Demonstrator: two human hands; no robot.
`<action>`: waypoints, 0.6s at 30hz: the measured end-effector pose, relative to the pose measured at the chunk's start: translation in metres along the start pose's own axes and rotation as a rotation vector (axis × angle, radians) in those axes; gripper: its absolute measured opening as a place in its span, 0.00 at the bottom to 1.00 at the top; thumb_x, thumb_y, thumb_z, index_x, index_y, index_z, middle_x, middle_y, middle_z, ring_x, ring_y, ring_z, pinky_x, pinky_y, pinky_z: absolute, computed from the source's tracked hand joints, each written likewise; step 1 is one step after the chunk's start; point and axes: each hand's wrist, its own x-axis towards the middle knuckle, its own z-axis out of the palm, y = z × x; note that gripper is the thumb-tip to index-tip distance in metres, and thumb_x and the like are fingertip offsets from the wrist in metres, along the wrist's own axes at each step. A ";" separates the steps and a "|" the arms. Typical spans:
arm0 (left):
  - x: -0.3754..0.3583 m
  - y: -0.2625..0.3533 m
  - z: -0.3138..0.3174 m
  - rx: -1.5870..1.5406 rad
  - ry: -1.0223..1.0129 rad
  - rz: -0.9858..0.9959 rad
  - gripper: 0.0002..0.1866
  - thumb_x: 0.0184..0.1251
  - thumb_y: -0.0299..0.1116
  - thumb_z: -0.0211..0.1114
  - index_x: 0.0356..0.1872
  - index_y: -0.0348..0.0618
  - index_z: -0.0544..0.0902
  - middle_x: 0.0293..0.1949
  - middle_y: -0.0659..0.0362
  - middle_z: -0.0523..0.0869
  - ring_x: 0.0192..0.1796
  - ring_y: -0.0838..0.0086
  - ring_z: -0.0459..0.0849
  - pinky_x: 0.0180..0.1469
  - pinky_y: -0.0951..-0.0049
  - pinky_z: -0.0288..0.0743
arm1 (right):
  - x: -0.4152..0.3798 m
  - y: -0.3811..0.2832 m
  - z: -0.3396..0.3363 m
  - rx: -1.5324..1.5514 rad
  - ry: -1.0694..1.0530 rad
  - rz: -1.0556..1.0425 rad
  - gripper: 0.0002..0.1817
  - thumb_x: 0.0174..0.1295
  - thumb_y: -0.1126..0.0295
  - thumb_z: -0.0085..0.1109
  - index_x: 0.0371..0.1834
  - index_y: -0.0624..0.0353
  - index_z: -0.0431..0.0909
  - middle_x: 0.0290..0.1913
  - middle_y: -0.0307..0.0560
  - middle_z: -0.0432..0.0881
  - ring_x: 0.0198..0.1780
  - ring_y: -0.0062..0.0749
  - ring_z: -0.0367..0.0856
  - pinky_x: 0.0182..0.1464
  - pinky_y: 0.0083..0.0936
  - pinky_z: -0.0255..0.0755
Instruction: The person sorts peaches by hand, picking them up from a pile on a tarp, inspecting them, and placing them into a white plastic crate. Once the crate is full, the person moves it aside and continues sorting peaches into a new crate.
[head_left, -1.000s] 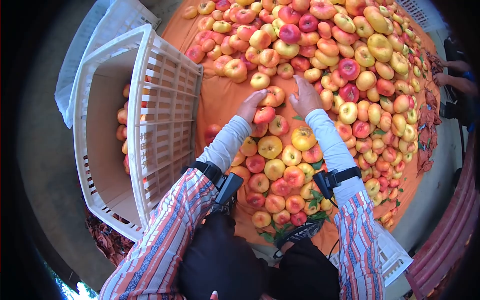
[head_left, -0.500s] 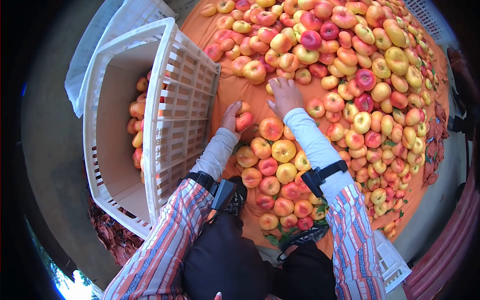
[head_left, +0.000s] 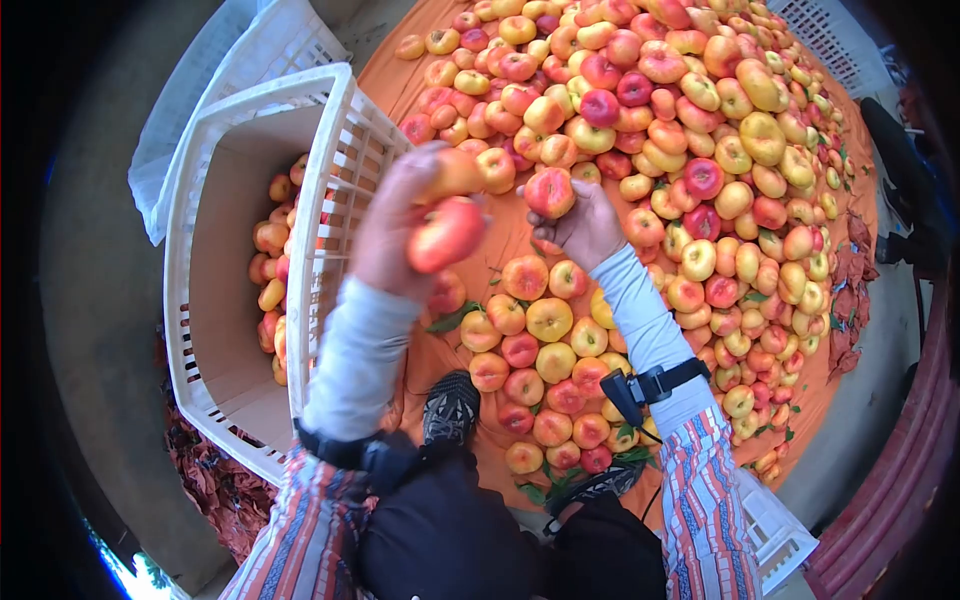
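Note:
My left hand (head_left: 383, 238), blurred by motion, is raised beside the crate and closed around two flat peaches, a red one (head_left: 446, 234) and an orange-yellow one (head_left: 452, 175). In the fingers of my right hand (head_left: 592, 225) is another red-orange flat peach (head_left: 549, 192), held above the orange cloth (head_left: 508, 240). A smaller group of flat peaches (head_left: 549, 320) lies below my right hand, near my shoes. Beyond both hands spreads a large heap of them (head_left: 680, 110). To the left, a white plastic crate (head_left: 178, 300) is tipped on its side with several flat peaches (head_left: 270, 237) inside.
Behind the crate leans another white crate (head_left: 262, 50) with a translucent plastic sheet (head_left: 180, 120). A white basket (head_left: 825, 45) stands at the far right, and a white crate (head_left: 775, 530) sits near my right knee. Dark-clad legs (head_left: 905, 180) show at the right edge.
My left hand has lifted up and left toward the crate with its two flat peaches. My right hand has picked up a flat peach and drawn slightly nearer. My view has shifted slightly.

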 end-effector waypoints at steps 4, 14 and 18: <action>-0.044 0.077 -0.010 0.370 0.160 0.337 0.20 0.61 0.39 0.55 0.50 0.39 0.70 0.42 0.55 0.75 0.40 0.70 0.77 0.42 0.71 0.77 | -0.031 -0.004 0.026 0.176 -0.077 0.019 0.23 0.63 0.57 0.37 0.55 0.60 0.63 0.48 0.55 0.72 0.45 0.47 0.76 0.40 0.36 0.76; -0.024 0.072 -0.205 1.413 0.434 0.271 0.19 0.58 0.34 0.59 0.50 0.37 0.74 0.48 0.52 0.76 0.51 0.66 0.74 0.55 0.70 0.66 | -0.074 0.009 0.040 0.274 -0.007 0.000 0.22 0.63 0.61 0.39 0.56 0.64 0.59 0.55 0.61 0.64 0.59 0.57 0.64 0.55 0.42 0.70; -0.055 0.080 -0.084 1.540 0.156 0.740 0.21 0.57 0.28 0.57 0.54 0.38 0.71 0.55 0.53 0.70 0.54 0.63 0.73 0.56 0.66 0.67 | -0.079 0.014 0.058 0.233 -0.019 -0.031 0.21 0.64 0.60 0.39 0.56 0.61 0.59 0.56 0.55 0.64 0.58 0.54 0.64 0.56 0.43 0.67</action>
